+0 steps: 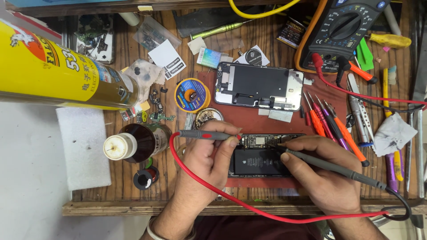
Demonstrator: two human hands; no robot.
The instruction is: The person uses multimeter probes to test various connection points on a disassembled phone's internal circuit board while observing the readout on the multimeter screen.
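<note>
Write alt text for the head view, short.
Two hands press multimeter probes onto an opened phone's circuit board: the left hand holds the red probe, the right hand the black probe. The opened phone lies on a cluttered wooden workbench beside a multimeter and screwdrivers.

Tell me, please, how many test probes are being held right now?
2: the left hand holds the red-wired probe; the right hand holds the black-wired probe. Both tips point at the opened phone.
</note>
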